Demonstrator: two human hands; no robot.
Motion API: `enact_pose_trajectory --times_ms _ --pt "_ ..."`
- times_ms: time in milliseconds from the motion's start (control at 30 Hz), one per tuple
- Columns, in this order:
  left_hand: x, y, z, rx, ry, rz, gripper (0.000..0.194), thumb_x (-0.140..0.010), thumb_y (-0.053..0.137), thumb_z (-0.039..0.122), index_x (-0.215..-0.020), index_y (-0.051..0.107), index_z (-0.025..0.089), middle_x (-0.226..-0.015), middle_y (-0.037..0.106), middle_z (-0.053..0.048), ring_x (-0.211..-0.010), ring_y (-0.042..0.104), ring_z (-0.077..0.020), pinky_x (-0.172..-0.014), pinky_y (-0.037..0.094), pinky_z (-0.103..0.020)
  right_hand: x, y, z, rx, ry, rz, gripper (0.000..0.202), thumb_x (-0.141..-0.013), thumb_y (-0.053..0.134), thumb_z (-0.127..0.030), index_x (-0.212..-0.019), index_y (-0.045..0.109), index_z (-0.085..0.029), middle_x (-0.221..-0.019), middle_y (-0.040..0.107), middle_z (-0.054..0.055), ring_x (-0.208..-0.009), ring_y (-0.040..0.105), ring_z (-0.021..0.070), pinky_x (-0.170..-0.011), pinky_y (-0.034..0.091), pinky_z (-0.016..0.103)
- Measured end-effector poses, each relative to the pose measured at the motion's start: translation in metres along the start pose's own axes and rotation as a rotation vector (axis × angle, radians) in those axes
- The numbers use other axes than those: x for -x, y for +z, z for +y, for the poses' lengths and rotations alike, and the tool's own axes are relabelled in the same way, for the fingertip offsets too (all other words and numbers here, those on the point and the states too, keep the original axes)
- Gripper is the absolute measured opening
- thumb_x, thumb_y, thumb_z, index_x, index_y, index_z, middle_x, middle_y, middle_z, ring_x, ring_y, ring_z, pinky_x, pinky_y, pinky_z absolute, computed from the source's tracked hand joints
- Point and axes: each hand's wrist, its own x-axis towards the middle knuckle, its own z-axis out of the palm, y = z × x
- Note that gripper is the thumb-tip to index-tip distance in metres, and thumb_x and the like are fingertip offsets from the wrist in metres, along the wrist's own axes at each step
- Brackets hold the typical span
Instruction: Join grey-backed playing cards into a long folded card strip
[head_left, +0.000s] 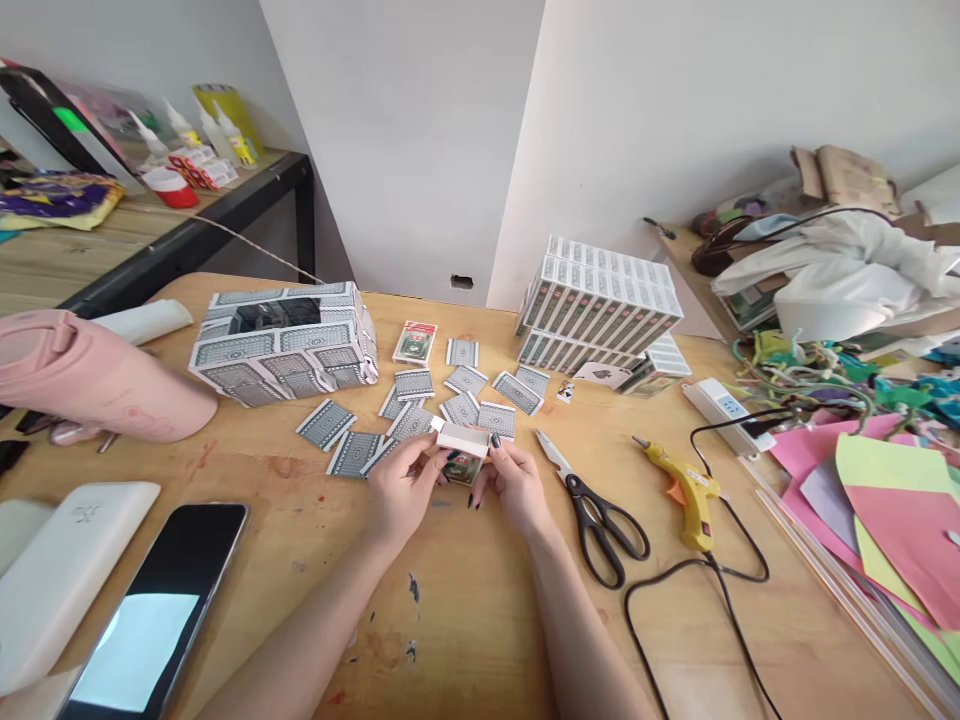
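Between my two hands is a small playing card box (463, 468), green and white with its white top flap raised. My left hand (405, 485) grips its left side, and my right hand (514, 482) pinches its right side near the flap. What the box holds inside cannot be seen. Just beyond lie several patterned cards (411, 422), grey and white, scattered face down. A second card box (415, 343) lies farther back. To its left stands a box covered in cards (285, 342) with a dark opening on top.
Stacked card boxes (600, 300) stand at the back right. Black-handled scissors (596, 515) and a yellow glue gun (694, 495) with its cord lie right of my hands. A phone (161, 610), a white power bank (75, 570) and a pink tumbler (112, 380) are on the left.
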Motion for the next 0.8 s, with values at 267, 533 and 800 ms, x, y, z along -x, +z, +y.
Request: enact_pose_trajectory --times_ms 267,533,800 --pt "0.006 -0.004 0.000 0.144 0.081 0.007 0.018 -0.077 0.060 0.024 -0.093 0.059 0.017 -0.087 0.066 -0.007 -0.074 0.064 -0.0158 -0.065 0.053 -0.026 -0.003 -0.006 -0.004 -0.305 0.100 -0.054 0.028 -0.066 0.074 -0.037 -0.084 0.063 -0.019 -0.081 0.065 0.002 -0.057 0.060 0.0094 -0.053 0.050 0.021" --pt "0.005 -0.005 0.003 0.158 0.210 0.045 0.019 -0.074 0.063 0.021 -0.093 0.058 0.020 -0.100 0.050 -0.007 -0.091 0.056 -0.0174 -0.072 0.054 -0.030 -0.003 -0.007 -0.005 -0.226 0.005 -0.013 0.043 -0.065 0.074 -0.038 -0.104 0.061 -0.025 -0.098 0.057 0.001 -0.064 0.054 0.0075 -0.055 0.045 0.020" --pt "0.004 -0.003 -0.003 0.253 0.126 -0.006 0.024 -0.075 0.060 0.020 -0.099 0.056 0.021 -0.099 0.048 -0.006 -0.089 0.056 -0.0168 -0.072 0.054 -0.030 -0.001 -0.006 -0.007 -0.210 0.079 -0.038 0.053 -0.071 0.069 -0.037 -0.120 0.053 -0.024 -0.069 0.059 -0.001 -0.057 0.057 0.0113 -0.047 0.042 0.020"
